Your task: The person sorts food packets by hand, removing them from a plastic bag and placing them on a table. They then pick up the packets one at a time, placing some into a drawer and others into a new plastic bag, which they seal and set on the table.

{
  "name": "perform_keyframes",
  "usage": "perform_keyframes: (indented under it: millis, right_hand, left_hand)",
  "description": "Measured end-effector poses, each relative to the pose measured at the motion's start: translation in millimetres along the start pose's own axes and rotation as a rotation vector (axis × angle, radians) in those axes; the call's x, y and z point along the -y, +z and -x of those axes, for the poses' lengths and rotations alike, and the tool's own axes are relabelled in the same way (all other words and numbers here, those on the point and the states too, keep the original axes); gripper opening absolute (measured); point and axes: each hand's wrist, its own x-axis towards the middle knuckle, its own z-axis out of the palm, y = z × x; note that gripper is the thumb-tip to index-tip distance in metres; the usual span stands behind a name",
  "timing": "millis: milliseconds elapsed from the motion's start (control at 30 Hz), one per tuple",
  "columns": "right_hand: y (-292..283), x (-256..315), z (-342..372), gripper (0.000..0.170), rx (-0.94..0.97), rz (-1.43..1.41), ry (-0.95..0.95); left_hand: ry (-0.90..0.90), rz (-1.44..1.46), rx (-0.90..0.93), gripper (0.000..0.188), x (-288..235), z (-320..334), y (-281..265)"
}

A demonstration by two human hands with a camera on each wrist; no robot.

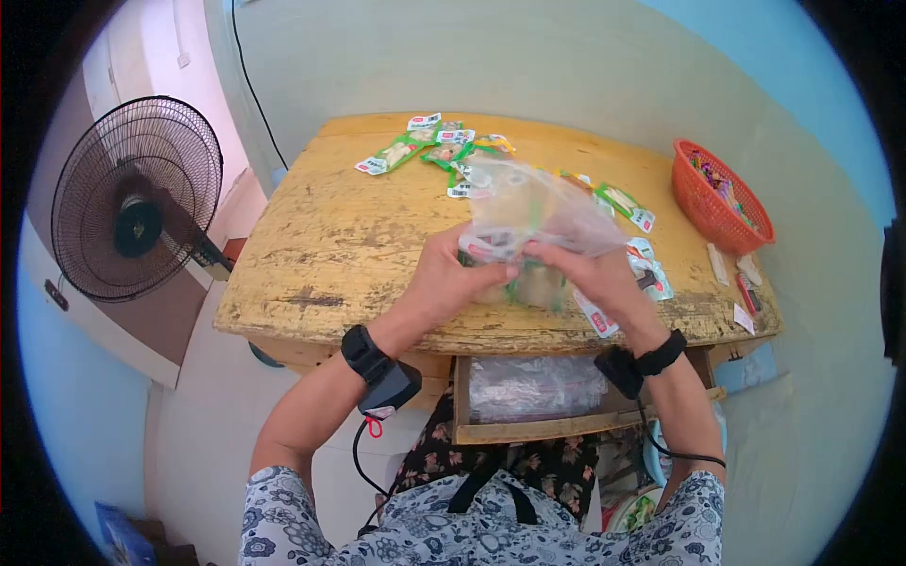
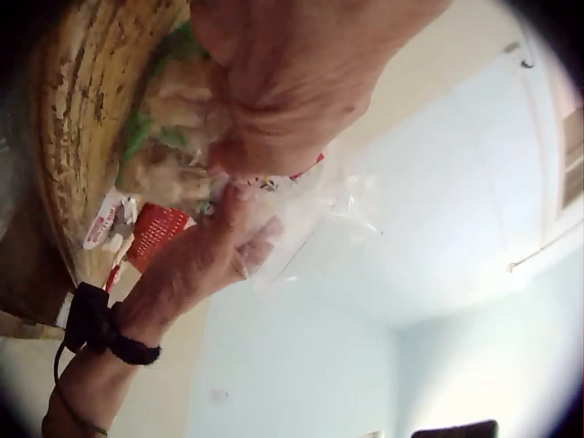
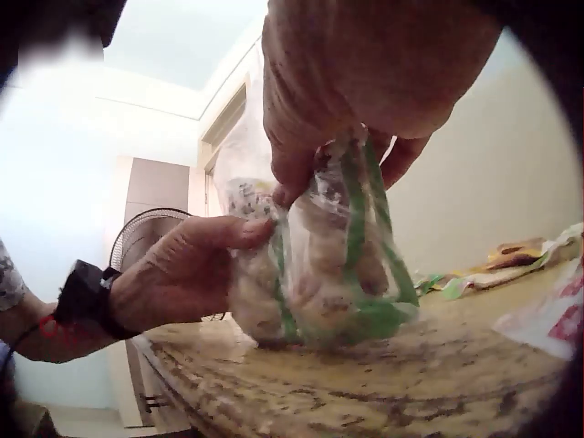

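Note:
A clear plastic bag is held over the front of the table between both hands. Inside it sit green-edged snack packets with pale pieces showing through. My left hand grips the bag from the left side, thumb pressed against its front. From the right, my right hand pinches the bag, its thumb and fingers near the upper part of the packets in the right wrist view. The bag's loose top spreads away from me, and the far fingers are partly hidden behind the plastic.
More snack packets lie at the back of the worn yellow table. An orange basket of small wrapped items stands at the right. An open drawer with clear plastic bags juts out below. A fan stands at the left.

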Motion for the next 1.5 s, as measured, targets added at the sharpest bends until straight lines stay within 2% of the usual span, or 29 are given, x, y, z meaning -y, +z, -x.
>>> perform_keyframes:
  millis: [33,100,133,167,200,267,367,467,567,667,767,867,967,1067,1167,1200,1300,1400,1500]
  right_hand:
    - [-5,-6,-3,0.02,0.019,0.048,-0.027]
    - [-17,-3,-4,0.019,0.05,-0.118,0.082]
    - [-23,-1,-4,0.018,0.062,-0.198,0.136]
    - [-27,-6,-4,0.017,0.054,-0.089,0.069]
    - [-29,-1,-4,0.018,0.039,-0.131,0.106]
    - [-34,15,-7,0.02,0.016,-0.214,0.173]
    - [-48,13,-15,0.03,-0.025,-0.276,0.117]
    - [-57,36,-29,0.04,-0.053,-0.369,0.154]
    - [-70,56,-41,0.046,0.043,-0.147,0.153]
    - [-71,72,-54,0.051,0.139,-0.043,0.09]
    - [-67,76,-65,0.043,0.248,0.162,0.027]
    - [-59,74,-71,0.026,0.262,0.281,-0.014]
    - [-58,87,-74,0.015,0.187,0.088,-0.192]
    - [-57,95,-78,0.012,0.167,0.158,-0.285]
    - [-59,78,-83,0.014,0.235,0.145,-0.18]
    - [-60,79,-87,0.014,0.245,0.113,-0.199]
    - [-61,82,-86,0.014,0.276,0.069,-0.227]
    - [-64,91,-92,0.012,0.304,0.129,-0.25]
    - [-63,89,-99,0.011,0.312,0.141,-0.239]
  left_hand:
    - [0.003,0.001,-0.038,0.041,-4,-2,1]
    - [0.006,0.006,-0.114,0.039,-11,-5,2]
    - [-0.034,0.013,-0.11,0.039,-8,-5,2]
    - [-0.069,0.019,-0.103,0.039,-2,-6,1]
    - [-0.098,0.024,-0.098,0.039,0,-9,0]
    - [-0.068,0.035,-0.129,0.039,2,-8,3]
    - [-0.062,0.024,-0.136,0.04,2,-6,5]
    - [-0.046,-0.019,-0.144,0.042,3,-4,6]
    - [-0.005,-0.041,-0.137,0.044,3,-4,8]
    - [0.005,-0.029,-0.132,0.045,5,-1,11]
    - [0.01,-0.043,-0.118,0.047,6,-2,11]
    - [0.033,-0.061,-0.109,0.05,2,-1,9]
    - [0.017,0.004,-0.097,0.054,-7,1,2]
    - [-0.047,-0.006,-0.03,0.057,-9,-1,-5]
    - [-0.07,-0.07,0.0,0.057,3,1,-14]
    - [-0.07,-0.094,0.003,0.056,-1,0,-15]
    - [0.051,-0.034,-0.061,0.052,-14,-1,-12]
    - [0.234,-0.138,-0.081,0.046,-32,-19,-21]
    - [0.32,-0.244,-0.042,0.039,-60,-32,-24]
